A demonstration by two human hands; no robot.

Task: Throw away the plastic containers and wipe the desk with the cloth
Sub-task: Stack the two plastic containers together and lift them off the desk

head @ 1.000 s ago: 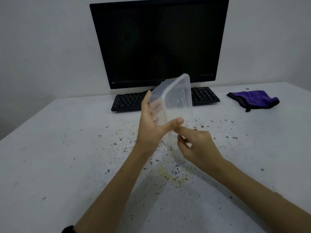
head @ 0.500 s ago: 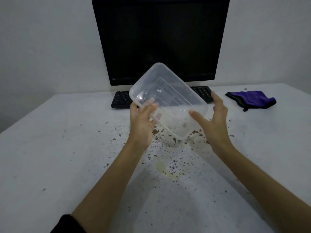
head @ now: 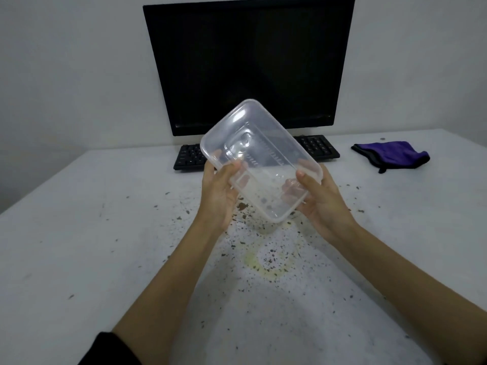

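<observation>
A clear rectangular plastic container (head: 259, 151) is held above the white desk (head: 79, 246), tilted with its open side facing me. My left hand (head: 218, 193) grips its near-left rim, thumb inside. My right hand (head: 320, 201) holds the near-right corner, fingers under the base. A purple cloth with black trim (head: 392, 155) lies crumpled at the desk's far right, apart from both hands. Brown crumbs and a yellowish stain (head: 266, 262) cover the desk's middle, below the container.
A black monitor (head: 247, 61) stands against the wall at the back, with a black keyboard (head: 316, 148) in front of it, partly hidden by the container. The desk's left edge runs diagonally at the far left.
The container has turned from standing on edge to open side facing me. My right hand moved from a pinch at its bottom to a grip on its right corner.
</observation>
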